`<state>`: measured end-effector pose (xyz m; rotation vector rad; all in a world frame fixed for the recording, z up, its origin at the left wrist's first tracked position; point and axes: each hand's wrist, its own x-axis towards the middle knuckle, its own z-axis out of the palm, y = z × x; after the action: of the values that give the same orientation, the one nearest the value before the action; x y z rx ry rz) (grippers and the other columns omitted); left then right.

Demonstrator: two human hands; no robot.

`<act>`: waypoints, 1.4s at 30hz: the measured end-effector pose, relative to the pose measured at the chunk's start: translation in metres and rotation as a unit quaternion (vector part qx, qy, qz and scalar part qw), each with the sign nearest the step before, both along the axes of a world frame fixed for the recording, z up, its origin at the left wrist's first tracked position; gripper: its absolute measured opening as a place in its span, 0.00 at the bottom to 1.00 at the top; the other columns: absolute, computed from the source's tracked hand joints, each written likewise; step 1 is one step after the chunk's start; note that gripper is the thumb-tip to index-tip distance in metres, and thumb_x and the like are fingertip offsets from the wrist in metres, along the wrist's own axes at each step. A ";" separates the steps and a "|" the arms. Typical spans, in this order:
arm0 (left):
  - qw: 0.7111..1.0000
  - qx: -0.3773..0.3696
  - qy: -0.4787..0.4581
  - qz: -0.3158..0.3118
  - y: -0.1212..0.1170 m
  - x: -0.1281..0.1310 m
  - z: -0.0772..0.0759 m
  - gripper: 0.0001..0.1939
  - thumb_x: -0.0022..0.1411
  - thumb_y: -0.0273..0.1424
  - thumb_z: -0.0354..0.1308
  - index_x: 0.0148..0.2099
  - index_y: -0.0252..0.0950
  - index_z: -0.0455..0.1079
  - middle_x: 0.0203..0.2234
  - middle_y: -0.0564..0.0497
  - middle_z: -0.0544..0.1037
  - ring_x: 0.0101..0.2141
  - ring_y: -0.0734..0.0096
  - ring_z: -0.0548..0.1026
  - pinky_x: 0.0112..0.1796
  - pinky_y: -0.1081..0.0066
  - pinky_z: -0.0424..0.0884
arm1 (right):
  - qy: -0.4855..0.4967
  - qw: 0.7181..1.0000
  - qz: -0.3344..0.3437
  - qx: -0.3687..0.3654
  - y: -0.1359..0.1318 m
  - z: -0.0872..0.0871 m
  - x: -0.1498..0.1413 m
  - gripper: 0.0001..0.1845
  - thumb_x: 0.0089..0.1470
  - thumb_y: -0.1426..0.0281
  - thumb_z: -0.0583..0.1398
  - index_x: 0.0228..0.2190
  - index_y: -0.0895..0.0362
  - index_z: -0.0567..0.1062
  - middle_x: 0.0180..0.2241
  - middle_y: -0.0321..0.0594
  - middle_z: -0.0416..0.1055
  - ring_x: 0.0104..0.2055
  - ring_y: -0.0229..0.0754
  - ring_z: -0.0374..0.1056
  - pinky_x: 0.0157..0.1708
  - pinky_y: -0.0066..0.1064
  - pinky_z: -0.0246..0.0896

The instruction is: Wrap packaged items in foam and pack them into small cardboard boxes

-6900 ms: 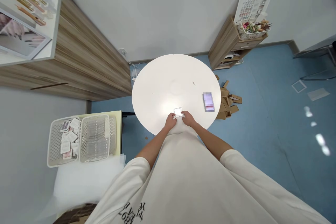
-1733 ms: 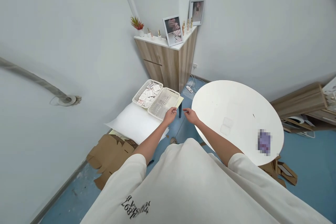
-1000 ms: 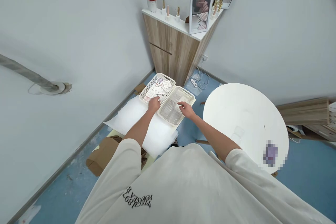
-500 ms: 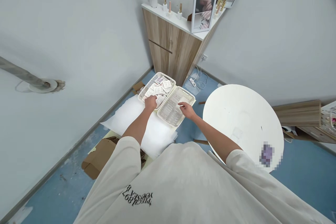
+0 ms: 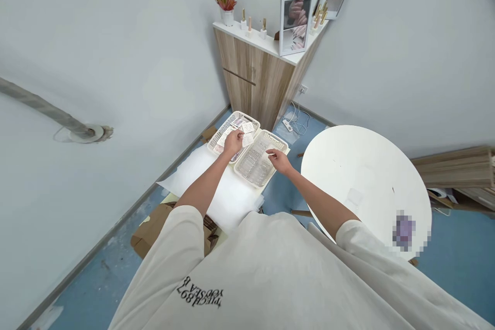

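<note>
My left hand (image 5: 233, 143) is over the left white basket (image 5: 215, 147), its fingers pinched at the edge of a small white packet (image 5: 247, 140). Several similar flat packets, some with print, lie loose in that basket. My right hand (image 5: 280, 161) hovers over the right side of a second white basket (image 5: 281, 140). Its fingers are bent but apart, and nothing shows between them. Rows of clear, flat pieces (image 5: 253, 160) fill this basket; their exact kind is too small to tell. Both baskets stand side by side.
White sheets (image 5: 216, 191) lie before the baskets, with a cardboard box (image 5: 149, 229) below left. A round white table (image 5: 359, 165) stands at right. Behind is a wooden cabinet (image 5: 259, 67) bearing a plant, bottles and a framed picture. A power strip (image 5: 288, 125) lies on the floor.
My left hand has moved up and right across the packets, a white packet now at its fingertips. My right hand has hardly moved over its basket. The view has shifted slightly.
</note>
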<state>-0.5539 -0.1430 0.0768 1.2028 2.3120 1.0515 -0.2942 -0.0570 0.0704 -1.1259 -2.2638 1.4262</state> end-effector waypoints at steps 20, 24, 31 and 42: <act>0.929 -0.010 -0.263 -0.260 0.126 0.334 -0.010 0.12 0.56 0.22 0.58 0.42 0.35 0.76 0.30 0.50 0.78 0.30 0.70 0.76 0.38 0.68 0.75 | 0.099 0.955 -0.268 -0.076 0.042 0.013 0.271 0.16 0.50 0.65 0.59 0.40 0.56 0.79 0.37 0.40 0.80 0.38 0.43 0.74 0.42 0.36 0.71; 0.924 -0.041 -0.260 -0.277 0.136 0.416 -0.020 0.12 0.55 0.21 0.58 0.41 0.36 0.76 0.33 0.50 0.79 0.34 0.69 0.77 0.41 0.67 0.75 | 0.083 0.942 -0.314 -0.081 0.043 0.003 0.348 0.14 0.48 0.66 0.60 0.37 0.55 0.80 0.35 0.38 0.79 0.36 0.43 0.73 0.40 0.35 0.71; 0.946 -0.087 -0.213 -0.227 0.132 0.540 -0.027 0.10 0.57 0.26 0.62 0.43 0.37 0.73 0.45 0.44 0.78 0.43 0.60 0.78 0.45 0.62 0.74 | 0.019 0.932 -0.362 -0.028 0.040 -0.010 0.456 0.13 0.52 0.68 0.58 0.39 0.53 0.78 0.39 0.37 0.79 0.39 0.43 0.73 0.46 0.37 0.68; 0.896 -0.145 -0.393 -0.148 0.114 0.617 -0.044 0.11 0.63 0.39 0.61 0.35 0.36 0.72 0.34 0.43 0.82 0.37 0.61 0.81 0.40 0.63 0.76 | -0.083 0.963 -0.232 0.112 0.016 -0.031 0.508 0.13 0.62 0.65 0.57 0.46 0.52 0.76 0.43 0.42 0.75 0.44 0.45 0.71 0.46 0.37 0.64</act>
<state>0.0633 -0.0293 0.0326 0.7694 1.5253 0.8281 0.2135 -0.0407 0.0395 -1.6091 -2.0072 0.8992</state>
